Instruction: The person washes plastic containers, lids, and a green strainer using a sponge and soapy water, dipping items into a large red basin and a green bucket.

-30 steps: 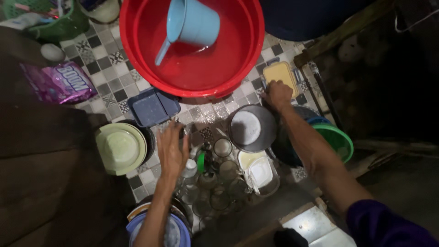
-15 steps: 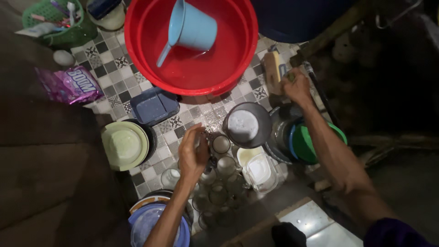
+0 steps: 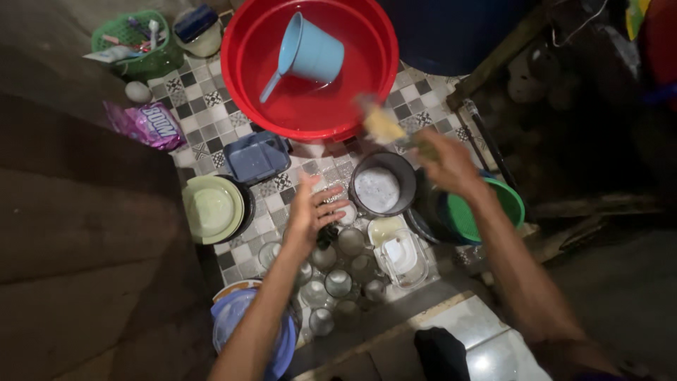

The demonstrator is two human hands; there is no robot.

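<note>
- I see my right hand (image 3: 451, 161) gripping a yellow sponge (image 3: 384, 123), blurred, above the soapy pot (image 3: 382, 188).
- My left hand (image 3: 314, 212), fingers spread and empty, hovers over the glasses (image 3: 338, 282), nearer them.

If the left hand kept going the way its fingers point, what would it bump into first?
Probably the round pot with pale foamy water. The left hand has its fingers spread toward it, above the drinking glasses. Depth is hard to judge from overhead.
</note>
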